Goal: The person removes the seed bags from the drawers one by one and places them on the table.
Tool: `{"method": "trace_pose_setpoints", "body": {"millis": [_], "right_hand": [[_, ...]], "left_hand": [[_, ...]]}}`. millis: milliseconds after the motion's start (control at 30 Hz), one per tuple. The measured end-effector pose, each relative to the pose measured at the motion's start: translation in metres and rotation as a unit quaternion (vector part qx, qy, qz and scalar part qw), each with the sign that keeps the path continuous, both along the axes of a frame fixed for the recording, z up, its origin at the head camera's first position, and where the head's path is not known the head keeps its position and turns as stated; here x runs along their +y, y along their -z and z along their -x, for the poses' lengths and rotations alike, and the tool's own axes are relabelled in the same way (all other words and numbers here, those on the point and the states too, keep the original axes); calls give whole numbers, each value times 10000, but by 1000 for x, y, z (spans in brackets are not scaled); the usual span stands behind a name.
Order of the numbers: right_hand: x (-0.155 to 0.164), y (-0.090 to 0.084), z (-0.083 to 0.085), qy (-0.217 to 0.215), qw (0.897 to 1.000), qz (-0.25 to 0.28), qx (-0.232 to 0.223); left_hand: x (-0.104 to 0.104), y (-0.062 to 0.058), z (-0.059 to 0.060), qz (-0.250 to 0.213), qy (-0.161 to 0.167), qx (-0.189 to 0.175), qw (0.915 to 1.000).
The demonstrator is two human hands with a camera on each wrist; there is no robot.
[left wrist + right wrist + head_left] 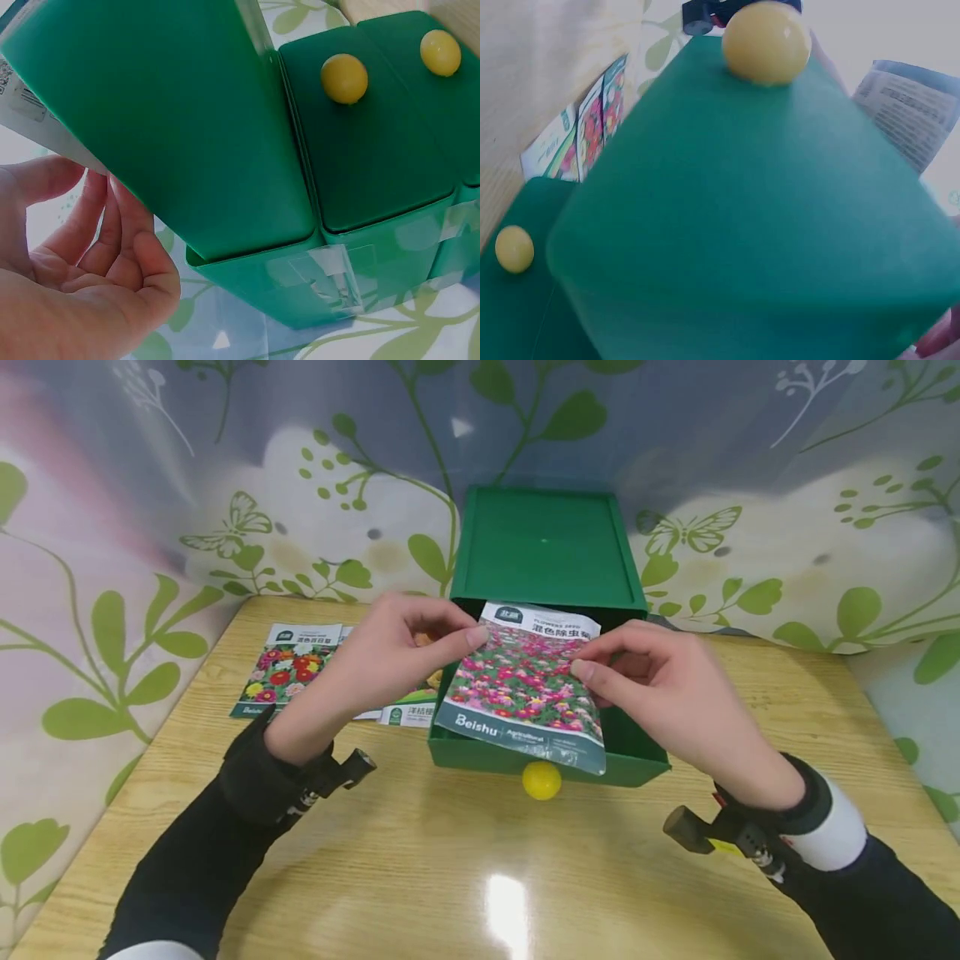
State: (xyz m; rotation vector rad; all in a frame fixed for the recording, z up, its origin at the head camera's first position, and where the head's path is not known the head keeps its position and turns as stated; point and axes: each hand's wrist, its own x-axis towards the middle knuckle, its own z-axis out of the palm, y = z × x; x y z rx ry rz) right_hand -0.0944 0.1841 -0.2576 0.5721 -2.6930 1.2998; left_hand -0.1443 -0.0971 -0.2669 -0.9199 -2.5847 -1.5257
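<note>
A flower seed packet with pink blossoms is tilted over the open green drawer, which has a round yellow knob. My left hand pinches the packet's upper left edge between thumb and fingers. On the opposite side, my right hand pinches the right edge. The left wrist view shows the left hand gripping the packet beside the green drawer wall. In the right wrist view the drawer front hides most of the right hand; the packet's printed back shows beyond.
Other seed packets lie on the wooden table left of the drawer, partly behind the left forearm. A green cabinet top stands behind. Neighbouring drawers with yellow knobs appear in the left wrist view. Leaf-patterned cloth covers the back.
</note>
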Motion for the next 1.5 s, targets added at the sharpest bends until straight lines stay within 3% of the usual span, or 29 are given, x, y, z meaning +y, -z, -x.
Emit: {"method": "trace_pose_setpoints", "body": {"millis": [333,533,700,833,933,1100,1300,1500], "right_hand": [[-10,5,-10,-88,9994,256,194],[-13,10,-12,-511,9967,284,556],[-13,14,-10,-999,9914,478,700],[-13,16,-10,-1131,9897,534,695],[-13,17,-9,-1146,9898,498,690],[-13,17,-9,-1305,9877,301,802],[-13,16,-7,-1778,9796,-280,892],[-14,17,-7,-2033,9744,-238,929]], "left_hand": [[-11,10,-17,-329,-22,83,9994],[-17,14,-27,-699,-139,-207,9972],[-26,13,-33,-1034,-564,-802,9898],[-39,11,-33,-1188,-911,-786,9856],[-53,9,-31,-1272,-1129,-502,9842],[-83,9,-24,-1138,-1806,-270,9766],[-124,16,-8,-1042,-2615,-197,9594],[-167,35,15,-201,-3413,-157,9396]]}}
